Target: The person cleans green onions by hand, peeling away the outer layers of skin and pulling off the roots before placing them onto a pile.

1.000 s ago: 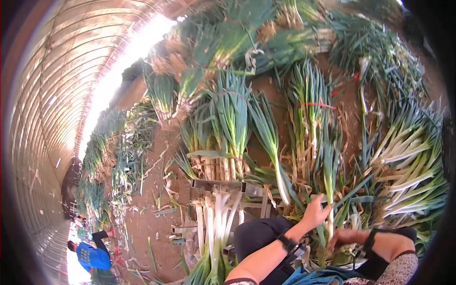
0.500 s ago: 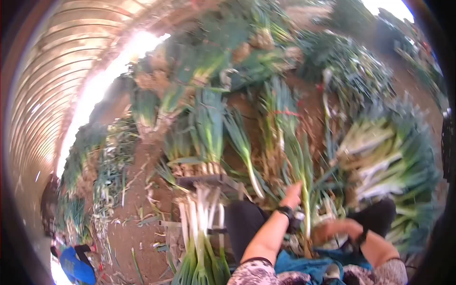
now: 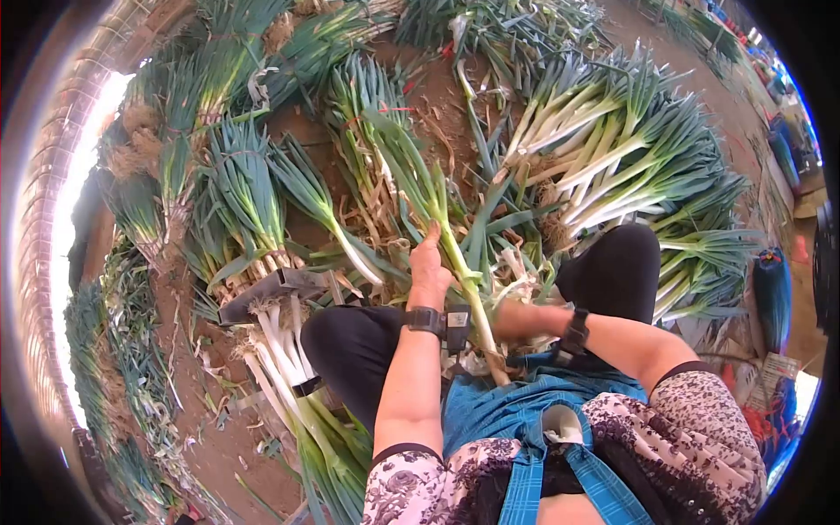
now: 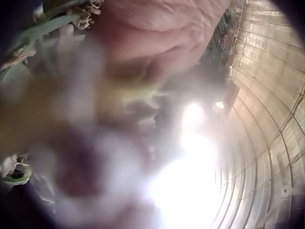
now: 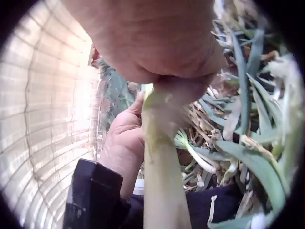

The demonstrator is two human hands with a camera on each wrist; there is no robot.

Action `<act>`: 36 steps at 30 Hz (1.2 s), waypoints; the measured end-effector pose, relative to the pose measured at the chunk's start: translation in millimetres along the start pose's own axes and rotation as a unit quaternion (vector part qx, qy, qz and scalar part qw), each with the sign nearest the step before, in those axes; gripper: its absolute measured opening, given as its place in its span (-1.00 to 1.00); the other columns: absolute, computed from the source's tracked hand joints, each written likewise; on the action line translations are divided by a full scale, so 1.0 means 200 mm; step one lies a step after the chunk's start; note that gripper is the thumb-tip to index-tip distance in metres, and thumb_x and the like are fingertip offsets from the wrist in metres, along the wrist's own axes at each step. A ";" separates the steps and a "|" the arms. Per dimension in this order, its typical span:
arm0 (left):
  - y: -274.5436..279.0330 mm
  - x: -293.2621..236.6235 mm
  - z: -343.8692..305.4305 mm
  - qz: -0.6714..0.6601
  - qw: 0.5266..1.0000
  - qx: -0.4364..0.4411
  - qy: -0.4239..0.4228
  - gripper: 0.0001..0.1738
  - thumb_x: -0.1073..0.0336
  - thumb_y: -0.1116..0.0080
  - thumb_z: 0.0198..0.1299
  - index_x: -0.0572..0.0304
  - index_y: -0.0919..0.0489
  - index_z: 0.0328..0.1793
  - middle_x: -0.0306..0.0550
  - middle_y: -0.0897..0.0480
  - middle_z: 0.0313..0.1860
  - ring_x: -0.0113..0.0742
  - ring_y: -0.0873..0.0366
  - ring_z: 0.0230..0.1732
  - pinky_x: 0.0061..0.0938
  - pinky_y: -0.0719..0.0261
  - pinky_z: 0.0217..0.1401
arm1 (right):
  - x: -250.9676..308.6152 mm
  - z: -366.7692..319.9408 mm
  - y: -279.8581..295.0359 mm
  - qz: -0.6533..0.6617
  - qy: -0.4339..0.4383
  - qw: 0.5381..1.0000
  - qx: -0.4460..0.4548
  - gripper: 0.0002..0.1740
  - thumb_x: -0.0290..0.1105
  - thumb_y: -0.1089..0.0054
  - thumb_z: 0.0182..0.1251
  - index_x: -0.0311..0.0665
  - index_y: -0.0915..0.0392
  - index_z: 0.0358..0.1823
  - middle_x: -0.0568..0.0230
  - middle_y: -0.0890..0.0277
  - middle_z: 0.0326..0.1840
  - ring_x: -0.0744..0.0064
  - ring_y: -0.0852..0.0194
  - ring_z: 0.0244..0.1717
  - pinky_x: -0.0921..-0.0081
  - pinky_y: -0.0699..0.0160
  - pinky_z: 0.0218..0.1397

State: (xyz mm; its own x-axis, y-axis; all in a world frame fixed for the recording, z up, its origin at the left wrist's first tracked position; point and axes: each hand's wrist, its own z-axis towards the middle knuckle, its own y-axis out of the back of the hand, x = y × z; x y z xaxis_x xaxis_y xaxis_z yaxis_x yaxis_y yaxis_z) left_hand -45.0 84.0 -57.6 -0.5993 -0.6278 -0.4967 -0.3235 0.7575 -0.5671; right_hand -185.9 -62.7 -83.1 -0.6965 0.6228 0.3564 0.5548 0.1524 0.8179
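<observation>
A long green onion [image 3: 479, 311] slants across the lap in the head view, its leafy top pointing away and its root end against the blue apron [image 3: 472, 398]. My left hand [image 3: 429, 271] grips it partway up, thumb lying along the stalk. Lower down, my right hand [image 3: 525, 321] is blurred beside the pale stem. Seen from the right wrist, the bent fingers of that right hand [image 5: 167, 52] pinch at the stalk's outer layer, though motion blur softens the fingertips. The left wrist view is mostly glare and blur, with the left hand [image 4: 162, 33] at its top.
Cleaned green onions [image 3: 604, 175] lie fanned in a pile on the right. A metal stand [image 3: 271, 293] at the left knee has several white-stemmed onions [image 3: 293, 385] beside it. Tied bundles [image 3: 245, 188] stand farther back. Peeled leaves and husks [image 3: 516, 271] litter the soil ahead.
The head view has swung to the right. The held onion has tilted, its top now leaning left. My left hand stays around the stalk while my right hand moves beside its lower part.
</observation>
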 end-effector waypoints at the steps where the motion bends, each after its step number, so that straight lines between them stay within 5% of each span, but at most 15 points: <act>1: 0.00 0.00 0.00 0.005 1.000 0.012 -0.004 -0.65 0.18 -0.29 0.18 0.35 -0.57 -0.10 -0.11 -0.60 -0.25 -0.25 -0.53 -0.30 -0.33 -0.53 -0.21 | 0.09 -0.11 -0.05 0.294 -0.147 0.944 0.016 -0.72 -0.20 -0.23 0.07 -0.27 -0.68 -0.36 0.15 -0.64 -0.42 0.27 -0.63 -0.38 0.25 -0.54 -0.31; 2: 0.00 0.01 0.01 0.011 1.000 0.026 -0.006 -0.66 0.18 -0.24 0.22 0.35 -0.56 -0.08 -0.09 -0.61 -0.23 -0.23 -0.54 -0.29 -0.32 -0.54 -0.20 | 0.17 -0.20 0.23 0.400 -0.222 0.863 0.214 -0.63 -0.19 -0.18 0.15 -0.41 -0.66 -0.29 0.07 -0.65 -0.30 0.23 -0.63 -0.24 0.22 -0.56 -0.18; 4: -0.01 0.07 0.01 -0.003 0.998 0.069 0.013 -0.67 0.17 -0.12 0.29 0.32 -0.53 -0.04 -0.08 -0.61 -0.24 -0.26 -0.53 -0.30 -0.33 -0.54 -0.21 | 0.04 -0.23 0.35 0.314 -0.336 0.886 0.058 -0.63 -0.17 -0.13 0.23 -0.40 -0.64 -0.27 0.04 -0.64 -0.30 0.27 -0.62 -0.19 0.25 -0.58 -0.21; 5: -0.03 0.09 0.01 -0.020 0.993 0.112 0.024 -0.68 0.15 -0.01 0.36 0.29 -0.51 0.00 -0.08 -0.61 -0.24 -0.28 -0.52 -0.32 -0.34 -0.55 -0.23 | -0.28 -0.15 0.08 0.192 -0.175 0.962 -0.082 -0.59 -0.08 -0.08 0.30 -0.35 -0.60 -0.26 0.03 -0.62 -0.31 0.31 -0.62 -0.23 0.29 -0.58 -0.29; 6: -0.07 0.10 -0.06 -0.027 0.982 0.183 0.047 -0.67 0.20 0.10 0.41 0.32 -0.47 0.06 -0.01 -0.61 -0.19 -0.22 -0.55 -0.26 -0.32 -0.58 -0.19 | -0.28 -0.20 0.43 0.211 -0.275 0.925 -0.153 -0.59 -0.01 -0.10 0.31 -0.26 -0.58 -0.28 0.14 -0.60 -0.34 0.38 -0.60 -0.31 0.42 -0.52 -0.45; 8: -0.15 0.15 -0.13 -0.023 0.988 0.136 0.073 -0.68 0.21 0.11 0.41 0.33 -0.46 0.07 0.04 -0.61 -0.16 -0.18 -0.57 -0.22 -0.31 -0.61 -0.14 | -0.36 -0.25 0.68 0.632 -0.326 0.634 -0.304 -0.61 -0.04 -0.08 0.37 -0.26 -0.58 -0.29 0.26 -0.58 -0.37 0.39 -0.59 -0.36 0.47 -0.53 -0.47; 10: -0.18 0.21 -0.18 0.001 0.990 0.121 0.075 -0.70 0.24 0.12 0.41 0.34 -0.46 0.05 0.06 -0.62 -0.17 -0.14 -0.59 -0.20 -0.29 -0.62 -0.12 | -0.51 -0.20 0.69 0.658 -0.299 0.620 -0.305 -0.66 -0.13 -0.10 0.38 -0.31 -0.57 -0.25 0.30 -0.58 -0.35 0.40 -0.60 -0.37 0.49 -0.59 -0.44; 14: -0.10 0.31 -0.31 0.140 0.988 0.056 0.026 -0.71 0.27 -0.01 0.35 0.47 -0.49 -0.16 0.10 -0.61 -0.32 -0.14 -0.61 -0.39 -0.26 -0.62 -0.33 | -0.56 -0.09 0.67 0.791 -0.234 0.401 -0.399 -0.77 -0.32 -0.16 0.34 -0.39 -0.50 -0.22 0.15 -0.58 -0.36 0.28 -0.62 -0.39 0.36 -0.66 -0.38; 19: 0.19 0.32 -0.46 0.477 0.864 -0.029 0.159 -0.67 0.21 -0.10 0.30 0.41 -0.51 -0.06 0.03 -0.62 -0.37 -0.20 -0.59 -0.50 -0.29 -0.60 -0.43 | -0.59 -0.14 0.72 0.785 -0.203 0.429 -0.398 -0.76 -0.39 -0.18 0.29 -0.43 -0.47 -0.15 0.12 -0.56 -0.38 0.27 -0.63 -0.45 0.33 -0.69 -0.38; 20: 0.17 0.22 -0.42 0.649 0.760 -0.005 0.042 -0.58 0.20 -0.19 0.24 0.43 -0.48 0.05 -0.01 -0.63 -0.37 -0.28 -0.59 -0.46 -0.38 -0.60 -0.37 | -0.60 -0.14 0.71 0.760 -0.204 0.457 -0.415 -0.72 -0.36 -0.22 0.24 -0.44 -0.49 -0.16 0.10 -0.56 -0.37 0.26 -0.62 -0.45 0.31 -0.66 -0.40; 22: -0.01 0.14 -0.45 0.593 0.748 -0.020 -0.298 -0.52 0.19 -0.28 0.16 0.39 -0.48 0.10 0.03 -0.64 -0.25 -0.30 -0.61 -0.30 -0.43 -0.57 -0.29 | -0.62 -0.11 0.66 0.737 -0.205 0.478 -0.431 -0.68 -0.32 -0.26 0.19 -0.45 -0.52 -0.16 0.08 -0.56 -0.37 0.24 -0.60 -0.45 0.29 -0.64 -0.41; 23: -0.14 0.11 -0.50 0.596 0.746 -0.018 -0.296 -0.52 0.19 -0.28 0.16 0.39 -0.48 0.10 0.03 -0.64 -0.25 -0.30 -0.61 -0.30 -0.43 -0.57 -0.29 | -0.68 -0.07 0.61 0.670 -0.255 0.533 -0.450 -0.63 -0.29 -0.29 0.15 -0.48 -0.51 -0.17 0.06 -0.56 -0.37 0.24 -0.60 -0.42 0.30 -0.63 -0.38; 25: -0.36 0.10 -0.57 0.754 0.435 0.119 -0.478 -0.47 0.20 -0.35 0.03 0.33 -0.50 0.09 0.01 -0.59 -0.23 -0.19 -0.57 -0.21 -0.38 -0.53 -0.26 | -0.66 -0.09 0.64 0.628 -0.314 0.556 -0.445 -0.52 -0.20 -0.34 0.03 -0.54 -0.52 -0.22 -0.03 -0.56 -0.39 0.19 -0.61 -0.32 0.30 -0.58 -0.20; 29: -0.39 0.25 -0.42 0.768 0.309 0.193 -0.528 -0.68 0.38 -0.18 -0.16 0.31 -0.53 -0.20 -0.02 -0.47 -0.40 -0.09 -0.50 -0.35 -0.28 -0.49 -0.33 | -0.58 -0.18 0.72 0.471 -0.352 0.660 -0.467 -0.61 -0.24 -0.30 0.06 -0.50 -0.58 -0.29 0.02 -0.55 -0.45 0.32 -0.54 -0.41 0.35 -0.51 -0.25; 36: -0.31 0.34 -0.49 0.797 0.319 0.250 -0.448 -0.92 0.49 -0.07 -0.13 0.23 -0.46 -0.43 0.05 -0.52 -0.45 0.01 -0.54 -0.43 -0.21 -0.54 -0.46 | -0.78 -0.25 0.74 0.525 -0.384 0.515 -0.558 -0.65 -0.27 -0.30 0.06 -0.49 -0.61 -0.31 -0.04 -0.60 -0.45 0.19 -0.63 -0.40 0.39 -0.57 -0.23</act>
State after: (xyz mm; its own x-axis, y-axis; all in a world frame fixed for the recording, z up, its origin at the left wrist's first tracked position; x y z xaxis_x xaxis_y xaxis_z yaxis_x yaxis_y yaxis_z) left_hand -137.1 11.1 8.5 0.8114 0.5146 -0.2772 0.1604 0.2601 0.9522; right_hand -17.0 -176.0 4.9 0.3453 0.0969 0.9335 -0.4637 -0.8471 0.2595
